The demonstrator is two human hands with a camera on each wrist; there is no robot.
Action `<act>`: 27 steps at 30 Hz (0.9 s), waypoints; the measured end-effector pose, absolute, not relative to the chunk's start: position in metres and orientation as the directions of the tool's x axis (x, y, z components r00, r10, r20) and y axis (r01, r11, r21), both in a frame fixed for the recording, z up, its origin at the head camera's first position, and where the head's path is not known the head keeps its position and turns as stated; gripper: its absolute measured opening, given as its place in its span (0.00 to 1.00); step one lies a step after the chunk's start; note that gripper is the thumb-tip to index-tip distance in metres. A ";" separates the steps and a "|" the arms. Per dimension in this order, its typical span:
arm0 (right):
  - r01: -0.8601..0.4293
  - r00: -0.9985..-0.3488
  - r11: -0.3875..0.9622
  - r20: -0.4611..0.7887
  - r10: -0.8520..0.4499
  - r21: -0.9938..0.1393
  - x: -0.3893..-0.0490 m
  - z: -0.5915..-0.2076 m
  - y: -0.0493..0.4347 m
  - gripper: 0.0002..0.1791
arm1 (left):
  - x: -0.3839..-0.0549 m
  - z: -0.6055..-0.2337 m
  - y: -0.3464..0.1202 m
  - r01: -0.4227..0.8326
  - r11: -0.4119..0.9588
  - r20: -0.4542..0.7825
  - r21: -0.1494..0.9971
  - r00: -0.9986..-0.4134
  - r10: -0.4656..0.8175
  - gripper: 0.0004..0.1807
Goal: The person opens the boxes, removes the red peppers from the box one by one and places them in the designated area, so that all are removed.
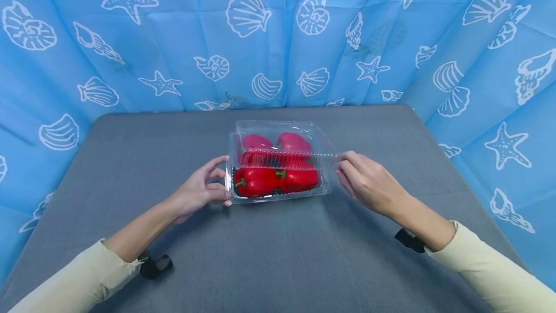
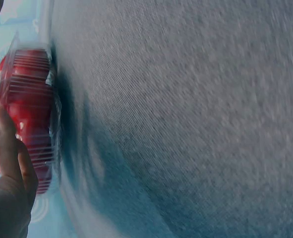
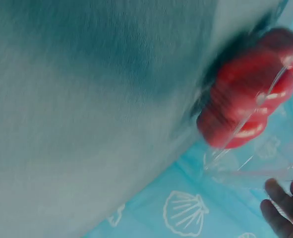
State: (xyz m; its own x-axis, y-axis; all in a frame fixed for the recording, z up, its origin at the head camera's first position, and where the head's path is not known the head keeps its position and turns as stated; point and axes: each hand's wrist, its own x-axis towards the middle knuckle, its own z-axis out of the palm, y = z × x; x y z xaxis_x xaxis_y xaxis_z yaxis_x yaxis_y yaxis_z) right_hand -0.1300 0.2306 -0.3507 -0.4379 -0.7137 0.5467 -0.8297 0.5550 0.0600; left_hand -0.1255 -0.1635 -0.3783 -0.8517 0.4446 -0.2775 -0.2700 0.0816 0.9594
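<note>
A clear plastic clamshell container [image 1: 278, 199] sits mid-table with several red bell peppers [image 1: 258, 181] inside, green stems showing on the front ones. Its hinged lid [image 1: 299, 152] is tilted partly up, covering the rear peppers from above. My left hand [image 1: 197, 192] holds the container's left rim, and in the left wrist view its fingers [image 2: 8, 148] lie along the ribbed side. At the lid's front right corner, my right hand [image 1: 369, 182] pinches the plastic edge. The right wrist view shows the raised lid [image 3: 250, 177] beside the fingertips [image 3: 275, 187].
A grey cloth-covered table [image 1: 278, 260] lies under the container. Behind it and along both sides hangs a blue curtain [image 1: 182, 28] printed with white shells and starfish. Each wrist carries a black strap-on mount [image 1: 154, 265] near the sleeve.
</note>
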 end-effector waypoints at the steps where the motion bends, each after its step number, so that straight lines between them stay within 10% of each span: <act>1: -0.834 -0.430 0.549 0.557 -0.710 0.057 -0.131 -0.348 0.232 0.18 | -0.125 -0.378 -0.164 -0.272 0.079 -0.278 0.959 -0.850 0.447 0.45; 19: -0.816 -0.430 0.578 0.685 -0.588 -0.016 -0.148 -0.317 0.219 0.22 | -0.119 -0.384 -0.163 -0.359 0.020 -0.328 0.933 -0.828 0.456 0.44; 27: -0.795 -0.493 0.579 0.752 -0.439 -0.183 -0.162 -0.305 0.212 0.06 | -0.121 -0.387 -0.167 -0.372 0.015 -0.335 0.928 -0.815 0.474 0.44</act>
